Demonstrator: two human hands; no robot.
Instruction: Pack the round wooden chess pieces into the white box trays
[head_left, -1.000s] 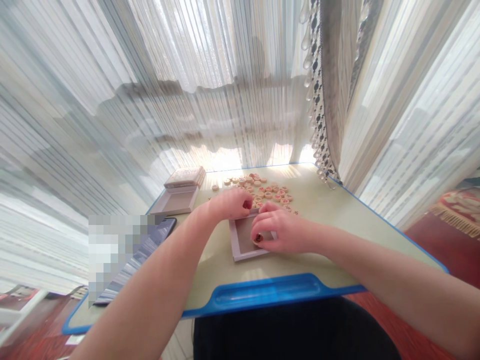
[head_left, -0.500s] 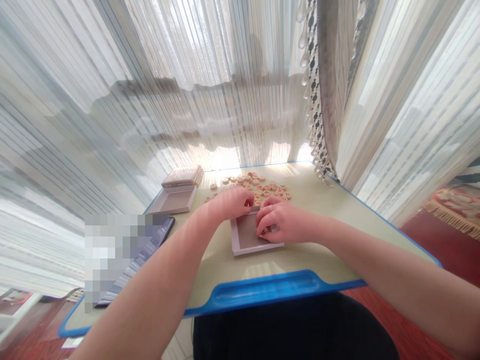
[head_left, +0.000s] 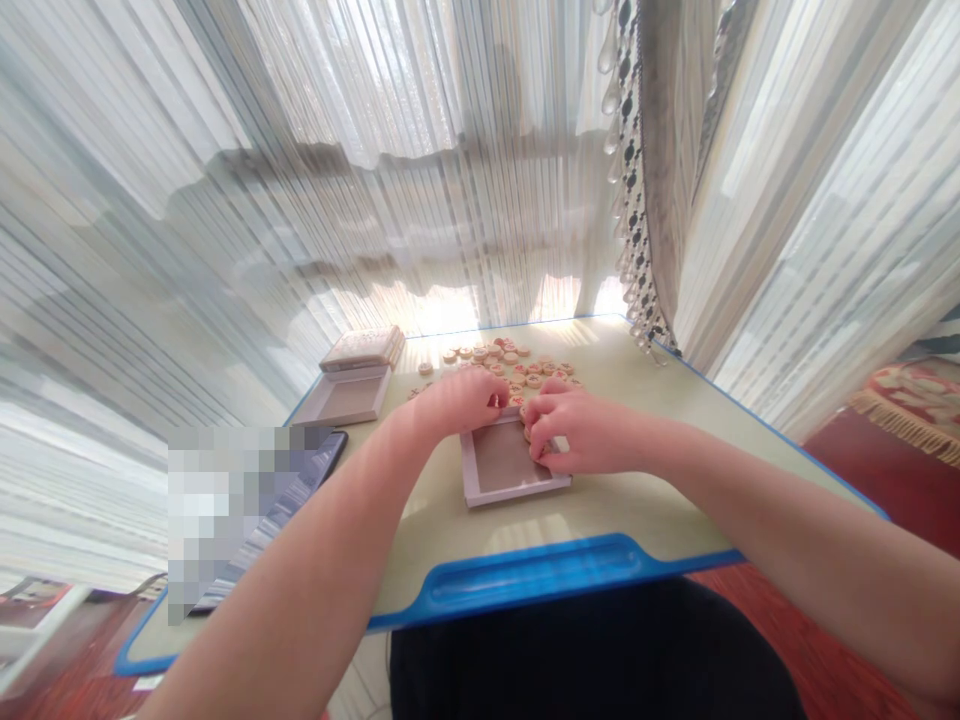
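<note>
A shallow white cardboard box point(head_left: 469, 468) with a grey-brown inside lies in front of me. My right hand point(head_left: 581, 428) reaches over its right side, fingers curved around round wooden Chinese chess pieces point(head_left: 528, 432) that are partly hidden by the fingers. At the far left corner of the box is my left hand point(head_left: 474, 397), its fingers curled inward; what they hold, if anything, is hidden. Beyond both hands, several loose chess pieces point(head_left: 534, 381) with red or dark characters lie scattered, some stacked on others.
A second shallow box point(head_left: 346, 398) sits at the back left, with a thick book-like box point(head_left: 364, 347) behind it. A tablet-like device point(head_left: 300, 505), partly blurred out, lies on the left. The blue-edged table point(head_left: 525, 580) has a front groove. Sheer curtains point(head_left: 450, 220) hang behind.
My right hand has shifted slightly away from me and to the right, toward the box's right wall, with the chess pieces at its fingertips. My left hand has hardly moved.
</note>
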